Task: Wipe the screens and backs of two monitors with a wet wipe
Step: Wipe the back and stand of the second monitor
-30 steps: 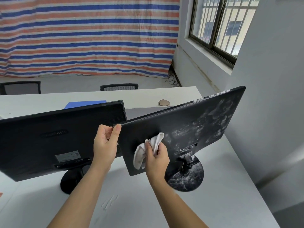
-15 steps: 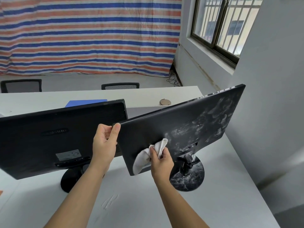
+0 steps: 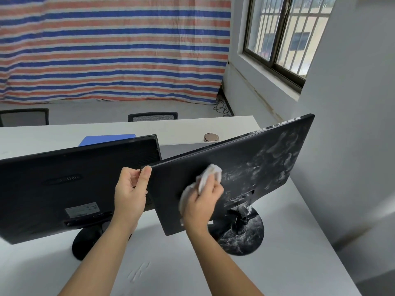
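Note:
Two black monitors stand on a white desk with their backs toward me. The right monitor is tilted, and its back and round base carry pale dusty smears. My left hand grips that monitor's upper left corner, thumb on the back. My right hand holds a crumpled white wet wipe pressed against the middle of its back, just left of the stand mount. The left monitor stands untouched, with a label on its back.
The white desk ends close to a grey wall on the right. Behind the monitors lie a blue folder and a round brown object. Two chair backs and a striped tarp are farther off.
My right hand has slid the wipe up and to the right across the right monitor's back. My left hand keeps its grip on the corner.

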The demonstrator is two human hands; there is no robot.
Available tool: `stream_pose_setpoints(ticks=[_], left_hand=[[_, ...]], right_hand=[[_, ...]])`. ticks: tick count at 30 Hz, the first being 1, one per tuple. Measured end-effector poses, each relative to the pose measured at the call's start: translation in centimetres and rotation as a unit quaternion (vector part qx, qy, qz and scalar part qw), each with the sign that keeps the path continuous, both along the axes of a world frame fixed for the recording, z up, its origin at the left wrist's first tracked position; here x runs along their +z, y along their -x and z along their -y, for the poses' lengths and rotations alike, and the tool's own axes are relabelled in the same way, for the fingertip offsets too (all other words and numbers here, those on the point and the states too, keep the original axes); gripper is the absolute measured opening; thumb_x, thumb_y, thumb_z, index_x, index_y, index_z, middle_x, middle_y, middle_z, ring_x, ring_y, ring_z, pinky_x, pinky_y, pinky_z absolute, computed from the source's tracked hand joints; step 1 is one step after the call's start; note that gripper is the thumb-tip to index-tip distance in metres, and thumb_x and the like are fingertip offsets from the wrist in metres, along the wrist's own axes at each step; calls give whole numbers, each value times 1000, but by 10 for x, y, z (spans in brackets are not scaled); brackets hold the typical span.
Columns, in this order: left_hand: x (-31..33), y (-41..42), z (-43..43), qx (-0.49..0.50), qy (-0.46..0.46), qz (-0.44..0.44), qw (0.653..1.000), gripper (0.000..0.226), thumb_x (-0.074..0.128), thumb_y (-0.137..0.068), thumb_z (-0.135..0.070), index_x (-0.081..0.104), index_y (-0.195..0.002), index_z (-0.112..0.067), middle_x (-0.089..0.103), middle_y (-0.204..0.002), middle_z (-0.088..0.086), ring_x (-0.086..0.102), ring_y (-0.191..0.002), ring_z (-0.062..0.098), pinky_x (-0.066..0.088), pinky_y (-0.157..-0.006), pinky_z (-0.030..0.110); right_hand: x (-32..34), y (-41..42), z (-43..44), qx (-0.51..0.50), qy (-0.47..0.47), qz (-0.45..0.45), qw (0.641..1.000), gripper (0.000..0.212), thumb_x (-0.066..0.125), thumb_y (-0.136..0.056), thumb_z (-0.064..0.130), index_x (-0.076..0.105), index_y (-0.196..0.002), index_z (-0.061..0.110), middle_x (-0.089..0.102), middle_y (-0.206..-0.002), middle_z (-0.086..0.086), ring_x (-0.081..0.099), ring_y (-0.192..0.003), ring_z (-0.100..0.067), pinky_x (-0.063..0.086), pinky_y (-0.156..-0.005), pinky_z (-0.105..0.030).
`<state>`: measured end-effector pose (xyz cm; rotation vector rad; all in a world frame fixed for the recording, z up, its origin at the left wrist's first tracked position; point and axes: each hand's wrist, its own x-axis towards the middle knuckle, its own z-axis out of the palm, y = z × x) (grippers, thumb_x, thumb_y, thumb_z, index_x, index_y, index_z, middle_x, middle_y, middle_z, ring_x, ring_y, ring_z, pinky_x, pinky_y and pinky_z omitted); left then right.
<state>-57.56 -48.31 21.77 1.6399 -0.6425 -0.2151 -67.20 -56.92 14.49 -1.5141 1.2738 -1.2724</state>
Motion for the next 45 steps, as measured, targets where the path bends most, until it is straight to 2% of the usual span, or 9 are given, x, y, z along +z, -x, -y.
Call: stream_pose_setpoints(ticks=[5,7,13,19,22,29,36,42,45], left_hand=[[1,-3,6,-1,-6,2,1000,31,57,-94,-44,53,-91,-13,57,-83,-3,53,-75,13,49,-69,28],[2,-3,7,-1,-5,3,1000,31,57,-94,-44,53,-91,-13,56,-83,-3,52,-74,13,50,-71,31],[5,-2,11,10,6,8,1000,32,57,-95,-42,52,-92,-10,54,-78,-4,50,-68,9,49,-67,29],[6,-1,12,9,-3,6,1000,33,56,-95,-43,52,-92,-10,54,-78,-3,51,-68,6,51,-70,36],[5,-1,10,7,-5,5,1000,32,57,-95,-43,52,-91,-11,54,-78,-2,51,-71,10,52,-73,39],[4,-3,10,10,5,-5,1000,32,57,-95,-42,53,-93,-11,55,-81,-3,52,-73,11,51,-72,38],[8,-7,15,2,-18,-9,1000,31,56,-96,-42,53,-94,-12,57,-86,-2,53,-80,11,52,-77,39],[8,1,20,75,-70,91,991,21,51,-100,-33,54,-92,-13,55,-93,1,52,-92,21,43,-78,39],[10,14,31,154,-132,219,954,25,50,-98,-25,57,-118,-11,54,-121,10,46,-118,30,37,-96,48]], right_hand=[[-40,19,12,-44,-214,-24,975,63,49,-99,8,18,-154,11,37,-136,-27,52,-100,-38,42,-81,-32],[-26,16,17,-41,-165,-51,984,50,43,-101,10,31,-147,25,34,-131,-11,48,-91,-28,40,-79,-31],[40,3,29,2,33,-57,998,61,47,-99,13,20,-153,16,27,-117,0,51,-86,-19,40,-78,-20],[-19,34,23,1,-174,-60,983,61,42,-95,5,19,-152,2,27,-143,-25,48,-118,-46,39,-88,-34],[-16,33,-1,47,-149,-28,987,57,44,-95,6,24,-148,5,30,-144,-21,48,-119,-41,36,-87,-31],[2,-1,-23,191,4,-105,976,36,37,-100,30,39,-136,27,28,-109,29,46,-109,-12,25,-71,3],[-21,51,32,2,-164,-129,978,43,49,-93,11,41,-134,-1,40,-131,-24,47,-112,-40,40,-85,-35],[33,37,64,-42,-87,-115,989,38,43,-98,9,36,-130,-10,33,-113,-11,49,-87,-25,32,-71,-18],[62,22,53,26,40,-138,989,36,45,-99,16,37,-130,0,27,-109,-1,49,-83,-19,45,-73,-24]])
